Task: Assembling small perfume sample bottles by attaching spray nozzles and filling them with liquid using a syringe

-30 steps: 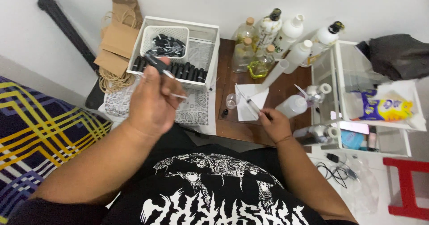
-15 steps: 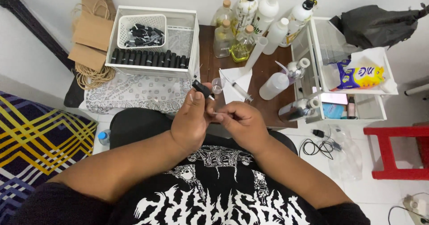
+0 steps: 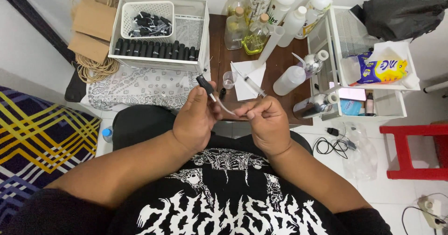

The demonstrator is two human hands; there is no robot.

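Observation:
My left hand (image 3: 195,119) is raised in front of my chest and holds a black spray-pump cap (image 3: 204,82) with a thin clear dip tube (image 3: 220,105). My right hand (image 3: 267,123) pinches the free end of that tube, and a clear syringe (image 3: 254,86) sticks up from its fingers. Just beyond my hands, a small clear cup (image 3: 228,79) and a small black vial (image 3: 222,93) stand on the brown table (image 3: 219,34) beside a sheet of white paper (image 3: 252,71).
A white crate (image 3: 200,11) at back left holds a basket of black caps (image 3: 147,20) and a row of black vials (image 3: 156,50). Several liquid bottles (image 3: 256,11) stand behind. A white wire rack (image 3: 368,83) and red stool (image 3: 413,151) are right; cardboard (image 3: 93,25) left.
My left hand came back from the crate with the pump cap to my chest. My right hand left the table with the syringe and took the tube's end.

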